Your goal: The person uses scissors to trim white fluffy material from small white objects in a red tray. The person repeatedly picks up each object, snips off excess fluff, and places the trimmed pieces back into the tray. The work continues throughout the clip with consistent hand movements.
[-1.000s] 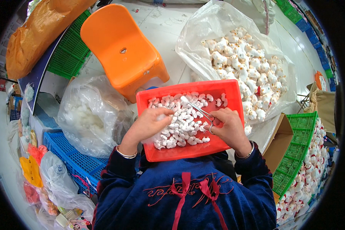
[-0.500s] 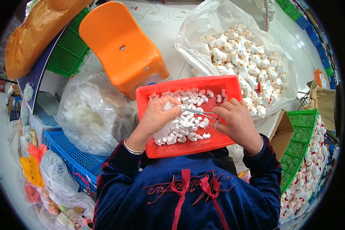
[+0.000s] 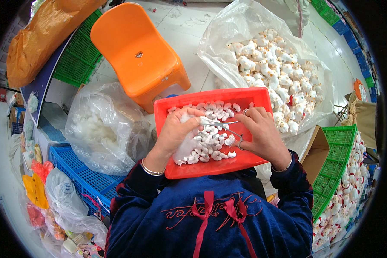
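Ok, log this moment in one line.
left hand: holds white fluff | right hand: holds ring-handled metal tool | red tray: beneath both hands, small white pieces inside

beyond red tray (image 3: 215, 170), orange chair (image 3: 135, 56) and bag (image 3: 221, 41) flank a gap

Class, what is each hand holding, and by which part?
Right hand: scissor-like metal tool, by its looped handles. Left hand: white fluff, by its upper part.

Light: we see bright, diffuse light, seemingly from above | Shadows: soft, beneath the orange chair (image 3: 129, 71) beyond the red tray (image 3: 215, 169)'s far left corner | Glare: sheen on the clear bag (image 3: 217, 49) past its far right corner | Sharpness: we find white pieces (image 3: 209, 140) crisp, outer margins soft | Distortion: edges bow toward black rim
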`<state>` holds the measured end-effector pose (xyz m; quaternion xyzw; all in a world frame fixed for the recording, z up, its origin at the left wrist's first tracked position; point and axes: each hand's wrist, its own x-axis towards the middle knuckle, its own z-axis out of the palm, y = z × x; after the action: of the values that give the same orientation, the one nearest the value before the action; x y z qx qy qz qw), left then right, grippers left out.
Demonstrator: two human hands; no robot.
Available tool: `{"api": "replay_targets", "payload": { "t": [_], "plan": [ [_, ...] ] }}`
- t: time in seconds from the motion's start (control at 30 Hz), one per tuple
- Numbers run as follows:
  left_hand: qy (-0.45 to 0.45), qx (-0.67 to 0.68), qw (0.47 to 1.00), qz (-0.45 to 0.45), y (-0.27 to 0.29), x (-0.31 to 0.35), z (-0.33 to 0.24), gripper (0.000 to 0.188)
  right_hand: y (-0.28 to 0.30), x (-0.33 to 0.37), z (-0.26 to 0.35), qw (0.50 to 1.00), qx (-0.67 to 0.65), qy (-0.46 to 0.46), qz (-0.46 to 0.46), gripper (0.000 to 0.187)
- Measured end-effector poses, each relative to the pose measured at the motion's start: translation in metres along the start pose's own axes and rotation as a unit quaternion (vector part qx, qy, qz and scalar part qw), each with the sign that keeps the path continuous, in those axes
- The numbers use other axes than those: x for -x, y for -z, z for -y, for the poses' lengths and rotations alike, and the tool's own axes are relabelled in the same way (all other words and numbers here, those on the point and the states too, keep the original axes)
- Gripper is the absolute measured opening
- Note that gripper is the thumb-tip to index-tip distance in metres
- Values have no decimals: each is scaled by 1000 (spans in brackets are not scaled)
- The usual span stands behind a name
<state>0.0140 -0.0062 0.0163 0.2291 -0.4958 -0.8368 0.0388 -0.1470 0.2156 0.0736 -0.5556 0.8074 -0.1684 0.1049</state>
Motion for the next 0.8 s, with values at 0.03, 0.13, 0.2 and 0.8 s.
{"api": "replay_targets", "payload": {
  "t": [0.03,0.13,0.2,0.8],
  "plan": [
    [-3,1,1000,0,-2,1,-1,19,1,0,1,1000,5,-1,1,62],
    [-10,10,1000,-1,-2,1,0,18,0,3,-4,1000,20,12,4,53],
    [-13,10,1000,-2,0,1,2,17,0,5,-6,999,25,10,17,46],
    [-24,34,998,-44,-5,-1,14,9,12,2,4,1000,-18,-9,1,53]
  ]
}}
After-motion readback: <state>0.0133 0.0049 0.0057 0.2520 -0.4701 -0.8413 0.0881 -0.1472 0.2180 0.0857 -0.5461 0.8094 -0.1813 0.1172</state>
